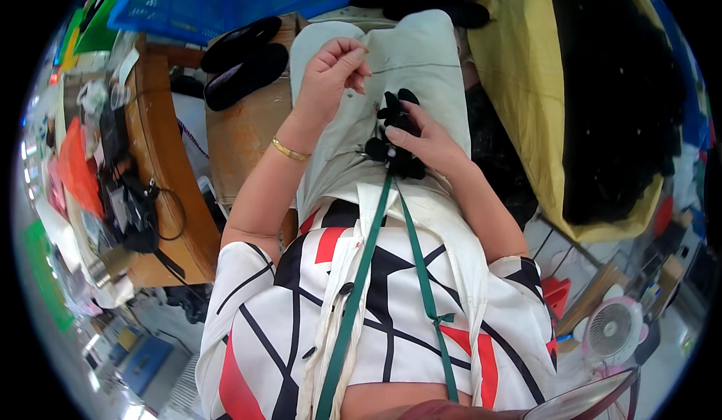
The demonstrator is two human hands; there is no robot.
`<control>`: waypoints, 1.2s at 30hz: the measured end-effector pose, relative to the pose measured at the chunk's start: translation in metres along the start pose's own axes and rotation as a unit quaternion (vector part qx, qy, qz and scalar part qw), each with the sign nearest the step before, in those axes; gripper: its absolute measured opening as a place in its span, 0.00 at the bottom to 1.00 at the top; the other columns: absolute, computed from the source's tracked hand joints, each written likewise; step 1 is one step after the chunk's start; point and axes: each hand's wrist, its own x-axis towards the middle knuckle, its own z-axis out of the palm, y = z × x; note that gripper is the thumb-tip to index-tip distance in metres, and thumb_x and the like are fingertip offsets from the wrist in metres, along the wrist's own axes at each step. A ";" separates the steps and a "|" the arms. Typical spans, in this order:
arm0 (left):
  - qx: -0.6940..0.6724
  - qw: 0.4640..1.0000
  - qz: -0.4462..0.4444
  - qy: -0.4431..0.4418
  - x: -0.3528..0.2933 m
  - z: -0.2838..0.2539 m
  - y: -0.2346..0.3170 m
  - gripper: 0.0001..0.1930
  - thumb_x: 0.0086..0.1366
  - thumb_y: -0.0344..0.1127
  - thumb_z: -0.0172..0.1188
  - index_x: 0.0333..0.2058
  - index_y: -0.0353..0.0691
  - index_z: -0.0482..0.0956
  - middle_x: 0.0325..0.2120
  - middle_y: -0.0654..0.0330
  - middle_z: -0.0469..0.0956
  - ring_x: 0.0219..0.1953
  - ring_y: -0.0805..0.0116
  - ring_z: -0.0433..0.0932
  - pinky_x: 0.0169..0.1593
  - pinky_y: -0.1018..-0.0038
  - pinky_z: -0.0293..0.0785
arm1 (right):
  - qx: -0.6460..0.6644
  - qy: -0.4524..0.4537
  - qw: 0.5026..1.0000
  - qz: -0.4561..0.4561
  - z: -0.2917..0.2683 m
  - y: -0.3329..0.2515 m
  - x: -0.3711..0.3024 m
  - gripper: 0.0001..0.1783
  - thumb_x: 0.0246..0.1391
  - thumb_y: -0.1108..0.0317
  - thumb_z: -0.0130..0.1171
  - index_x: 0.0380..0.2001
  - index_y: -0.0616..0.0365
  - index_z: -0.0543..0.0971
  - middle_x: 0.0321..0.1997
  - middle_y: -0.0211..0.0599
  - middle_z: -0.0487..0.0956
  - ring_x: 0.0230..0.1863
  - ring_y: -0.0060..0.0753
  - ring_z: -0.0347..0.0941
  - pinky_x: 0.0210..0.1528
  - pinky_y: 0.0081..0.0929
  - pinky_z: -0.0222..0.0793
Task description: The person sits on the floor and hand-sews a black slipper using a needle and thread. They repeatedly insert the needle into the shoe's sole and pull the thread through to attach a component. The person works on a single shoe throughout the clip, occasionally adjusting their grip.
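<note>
Black cloth piece point(391, 112) sits over the person's lap, its lobed bits bunched together, gripped in the right hand point(430, 140) with the thumb pressed on its near side. The left hand point(336, 70) is raised above the lap, just up and to the left of it, fingers curled and thumb bent toward the forefinger; I cannot tell whether they close on anything. A gold bracelet point(291, 151) circles that wrist. Beneath both hands spreads a pale apron point(421, 48), and green straps point(352, 315) run down the chest. To the left, two black shoes point(252, 75) rest on a cardboard box point(244, 138), near a wooden table point(173, 187). Beyond stands a blue crate point(184, 3). To the right, a yellow sack point(523, 97) holds a black heap point(617, 104).
</note>
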 end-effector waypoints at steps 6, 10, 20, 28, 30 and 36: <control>-0.013 1.000 -0.014 -0.010 -0.026 -0.016 -0.004 0.09 0.71 0.31 0.53 0.47 0.37 0.77 0.30 0.63 0.79 0.27 0.81 0.75 0.32 0.82 0.75 | -0.160 0.043 0.986 -0.028 0.004 -0.018 0.007 0.21 0.60 0.65 0.61 0.55 0.61 0.75 0.44 0.34 0.79 0.38 0.18 0.72 0.41 0.19 0.71; 0.024 0.993 -0.048 -0.102 -0.034 -0.001 -0.001 0.14 0.71 0.31 0.54 0.54 0.38 0.73 0.29 0.64 0.79 0.27 0.81 0.75 0.32 0.83 0.74 | -0.022 0.125 0.982 -0.140 0.023 -0.022 0.018 0.15 0.62 0.66 0.60 0.49 0.62 0.80 0.33 0.25 0.79 0.31 0.13 0.70 0.36 0.14 0.69; 0.255 0.949 -0.018 -0.184 -0.030 0.009 -0.037 0.14 0.67 0.33 0.59 0.50 0.40 0.77 0.31 0.64 0.78 0.30 0.75 0.75 0.34 0.76 0.74 | 0.443 0.093 0.889 -0.068 -0.037 -0.036 0.021 0.08 0.67 0.62 0.53 0.39 0.54 0.74 0.31 0.30 0.78 0.26 0.20 0.71 0.25 0.16 0.68; 0.540 0.804 0.067 -0.241 -0.033 0.011 -0.054 0.15 0.55 0.36 0.66 0.42 0.41 0.79 0.39 0.58 0.75 0.44 0.55 0.75 0.46 0.65 0.73 | 0.491 0.177 0.790 -0.322 -0.200 -0.067 -0.068 0.06 0.65 0.70 0.53 0.44 0.56 0.74 0.23 0.27 0.72 0.25 0.23 0.67 0.27 0.20 0.65; 0.516 0.822 0.107 -0.217 -0.030 0.003 -0.059 0.13 0.58 0.36 0.65 0.40 0.39 0.78 0.36 0.60 0.76 0.41 0.60 0.76 0.44 0.68 0.74 | 0.337 0.362 0.792 -0.359 -0.198 -0.067 -0.077 0.07 0.64 0.72 0.55 0.44 0.56 0.74 0.24 0.30 0.73 0.25 0.23 0.68 0.30 0.20 0.68; 0.184 0.954 -0.149 -0.183 -0.025 -0.001 -0.019 0.09 0.68 0.39 0.59 0.38 0.38 0.77 0.28 0.67 0.79 0.29 0.81 0.76 0.32 0.83 0.71 | 0.027 0.207 0.966 -0.155 -0.093 -0.018 -0.027 0.10 0.64 0.69 0.56 0.47 0.60 0.77 0.39 0.32 0.79 0.39 0.24 0.76 0.46 0.22 0.72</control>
